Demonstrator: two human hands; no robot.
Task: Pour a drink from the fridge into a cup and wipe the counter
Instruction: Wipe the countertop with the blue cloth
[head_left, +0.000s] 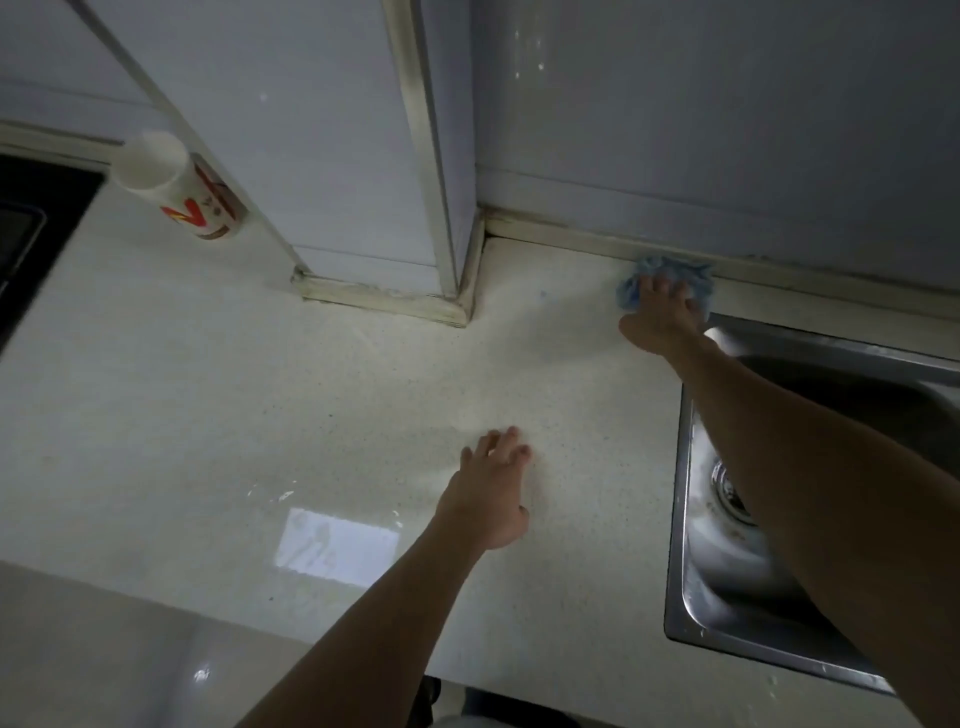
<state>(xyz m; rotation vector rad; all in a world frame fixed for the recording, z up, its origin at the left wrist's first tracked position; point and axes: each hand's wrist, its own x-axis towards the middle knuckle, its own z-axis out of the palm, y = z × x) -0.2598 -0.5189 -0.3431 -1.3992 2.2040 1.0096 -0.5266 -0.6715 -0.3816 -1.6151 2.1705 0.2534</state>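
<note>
**Wiping the far counter edge by the sink**

The right hand presses a crumpled blue cloth flat under its fingers, far right on the counter, tight against the wall trim and just behind the sink corner. The left hand is released, fingers spread, palm braced on the near-middle counter, holding nothing. A white cylindrical container with red print stands far left by the wall; it is blurred, so I can't tell whether it is the cup. No drink is in view.

To wipe well: keep the palm weight on the cloth, drag along the trim seam toward the boxed-in corner, then pull near in overlapping strokes. Streaks show near the left hand, probably needing a pass. Avoid pushing dirt into the sink rim gap.
</note>
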